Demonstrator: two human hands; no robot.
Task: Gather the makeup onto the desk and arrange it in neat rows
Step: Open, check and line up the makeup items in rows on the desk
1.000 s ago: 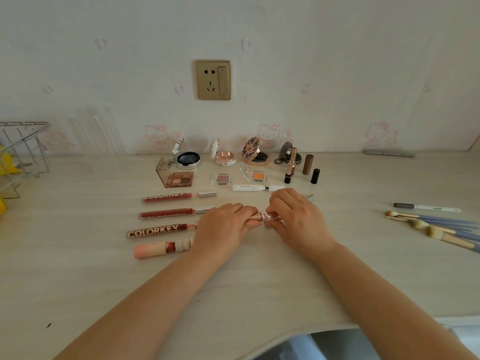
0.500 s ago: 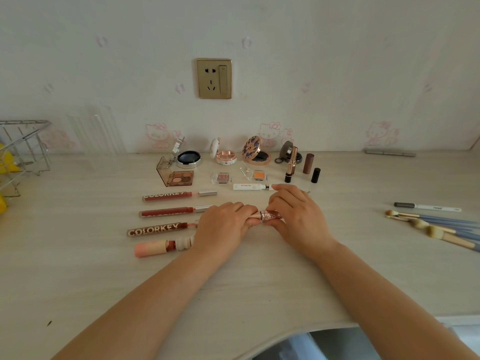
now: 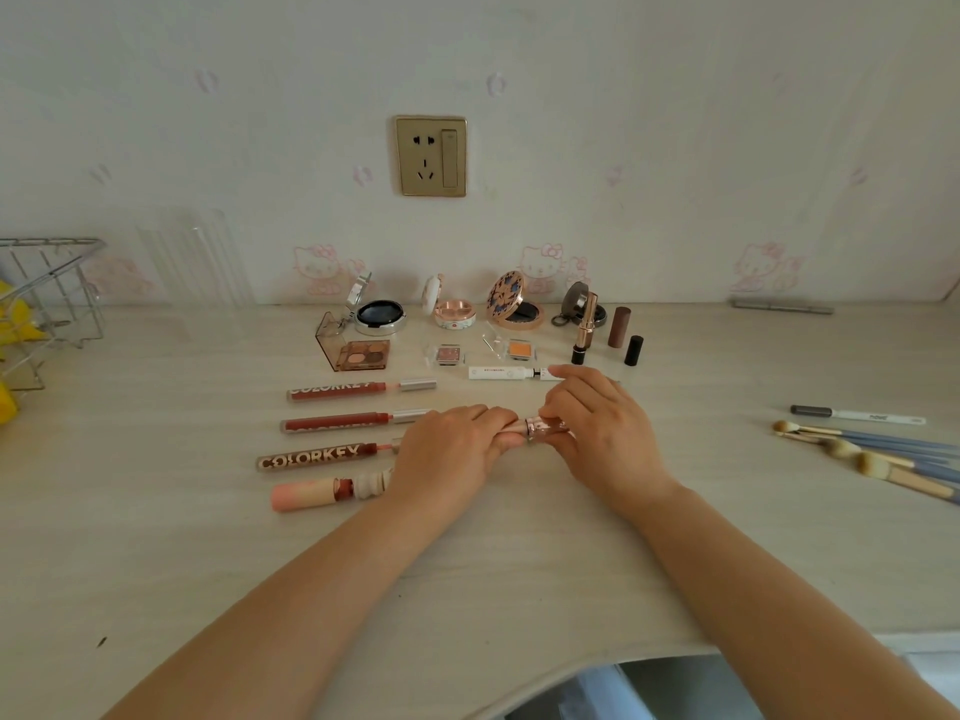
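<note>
Makeup lies in rows on the pale desk (image 3: 156, 537), and both hands meet over its middle around one small rose-gold tube (image 3: 540, 427). Left hand (image 3: 447, 454) curls its fingers round the tube's left end; right hand (image 3: 597, 423) pinches the right end, fingers bent over it. Left of them, three dark red lip glosses (image 3: 337, 422) and a peach tube (image 3: 322, 495) lie parallel, one below another. Behind, open compacts (image 3: 379, 317) stand along the wall, with small palettes (image 3: 361, 354) and a white tube (image 3: 501, 373) just in front. Brushes (image 3: 857, 454) lie well apart at the right.
</note>
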